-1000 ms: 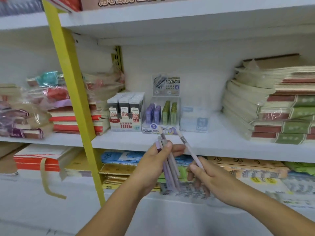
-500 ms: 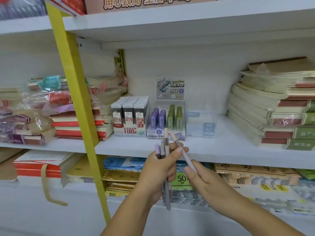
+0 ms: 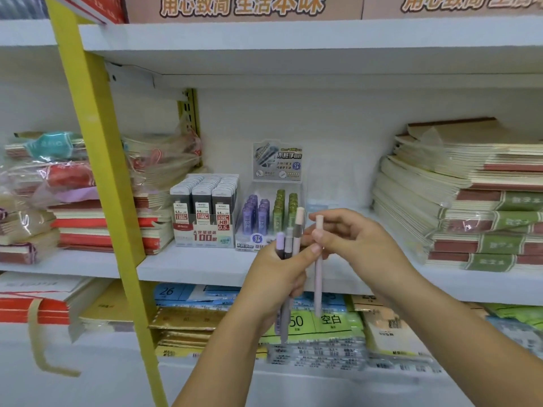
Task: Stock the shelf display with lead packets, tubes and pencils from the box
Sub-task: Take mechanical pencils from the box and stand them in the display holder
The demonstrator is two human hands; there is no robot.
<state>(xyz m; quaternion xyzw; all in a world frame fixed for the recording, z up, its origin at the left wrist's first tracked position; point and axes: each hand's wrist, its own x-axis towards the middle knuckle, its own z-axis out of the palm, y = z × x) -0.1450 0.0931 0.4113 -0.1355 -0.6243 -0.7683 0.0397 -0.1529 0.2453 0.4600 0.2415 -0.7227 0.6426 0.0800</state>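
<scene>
- Head view: left hand (image 3: 273, 284) nearest, its fingers curled round a bundle of pencils (image 3: 289, 240) held upright.
- Right hand (image 3: 355, 239) just beside it, fingers pinching one pale pink pencil (image 3: 318, 284) near its top, hanging vertical.
- Beyond the fingers, on the shelf (image 3: 191, 267): tube display (image 3: 269, 211), purple and green; lead packets (image 3: 205, 208) left of it.
- Far right of the fingers: stacked notebooks (image 3: 470, 201).

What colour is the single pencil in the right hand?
Pale pink; the pencil shows best in the head view.
</scene>
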